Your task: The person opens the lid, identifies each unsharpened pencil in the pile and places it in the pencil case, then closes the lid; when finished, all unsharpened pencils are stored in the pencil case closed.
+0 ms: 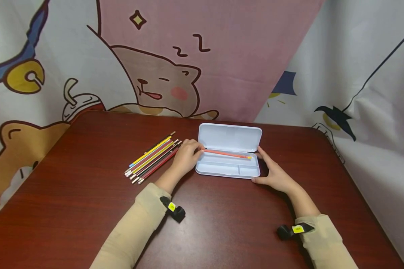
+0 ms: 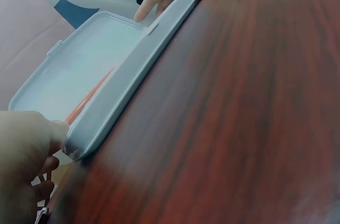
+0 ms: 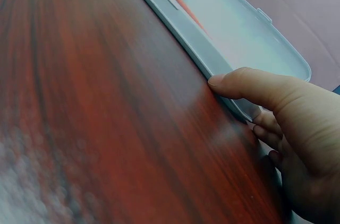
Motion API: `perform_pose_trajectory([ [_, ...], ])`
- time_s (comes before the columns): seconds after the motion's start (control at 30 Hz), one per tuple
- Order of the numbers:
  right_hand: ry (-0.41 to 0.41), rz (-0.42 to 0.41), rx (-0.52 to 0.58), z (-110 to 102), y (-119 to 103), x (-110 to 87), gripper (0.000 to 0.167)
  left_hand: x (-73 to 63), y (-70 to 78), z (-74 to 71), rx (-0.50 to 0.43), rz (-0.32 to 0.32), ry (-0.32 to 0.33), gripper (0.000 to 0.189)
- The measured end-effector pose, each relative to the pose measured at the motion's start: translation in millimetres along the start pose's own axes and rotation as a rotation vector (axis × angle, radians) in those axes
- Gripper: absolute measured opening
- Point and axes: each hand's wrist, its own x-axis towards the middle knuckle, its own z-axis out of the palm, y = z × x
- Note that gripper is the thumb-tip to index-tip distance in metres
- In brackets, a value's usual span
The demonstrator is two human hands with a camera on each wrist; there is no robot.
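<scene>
Where your head view opens onto the background, a printed cloth (image 1: 235, 67) hangs behind everything, with a drawn sleeping animal and two Z marks. Before it spreads the dark reddish-brown desk (image 1: 222, 224), its wood grain plain in both wrist views. Your left sleeve (image 1: 131, 228) and right sleeve (image 1: 326, 239), both beige, reach in over its near side. Near the far edge of the desk lies the pale pencil case (image 1: 219, 169), its lid (image 1: 229, 136) raised at the back; one long compartment runs along the rear of its tray, and a divider (image 1: 239, 169) parts the front into a longer left and a shorter right section. To the left of the case, a group of pencils (image 1: 155, 158) lies slantwise side by side, in yellow, red, black and blue among other colours. Your right hand (image 1: 272, 172) grips the right end of the case, thumb at the front corner, index finger at the rear. Your left hand (image 1: 187, 155), at the case's left end, pinches the orange pencil (image 1: 227, 153) by its left end. That pencil extends over the rear compartment, its yellow-banded end pointing right; whether it touches the compartment floor you cannot tell. Smallest are the black devices on your wrists, left (image 1: 178, 214) and right (image 1: 285, 232), each beside a yellow label.
</scene>
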Motion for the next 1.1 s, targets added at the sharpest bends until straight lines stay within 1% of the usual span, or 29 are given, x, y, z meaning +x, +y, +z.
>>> perform_pose_trajectory([
  [0.17, 0.004, -0.016, -0.01, -1.3, -4.8, -0.7, 0.104, -0.6, 1.5, 2.9, 0.038, -0.023, -0.009, 0.006],
  [0.37, 0.002, -0.005, -0.008, -2.5, -4.8, -1.3, 0.104, -0.8, 3.5, 6.2, 0.071, -0.046, -0.016, 0.009],
  [0.53, -0.009, 0.017, -0.006, -2.9, -4.9, -0.4, 0.104, -0.9, 3.2, 7.8, 0.077, -0.086, -0.035, 0.011],
  [0.67, -0.008, 0.011, -0.003, -2.4, -4.1, 0.0, 0.104, -1.6, 2.5, 7.8, 0.066, -0.107, -0.041, 0.012],
  [0.7, -0.006, 0.007, 0.002, -2.0, -2.4, 0.1, 0.105, -1.9, 2.3, 7.6, 0.06, -0.108, -0.04, 0.012],
  [0.93, 0.002, -0.006, -0.008, 3.8, 40.0, 3.8, 0.112, -3.8, 1.4, 6.4, -0.009, -0.122, -0.037, 0.013],
  [1.1, 0.008, -0.012, -0.002, 4.4, 40.7, 3.2, 0.111, -7.0, 0.6, 3.2, -0.077, -0.09, -0.007, 0.015],
])
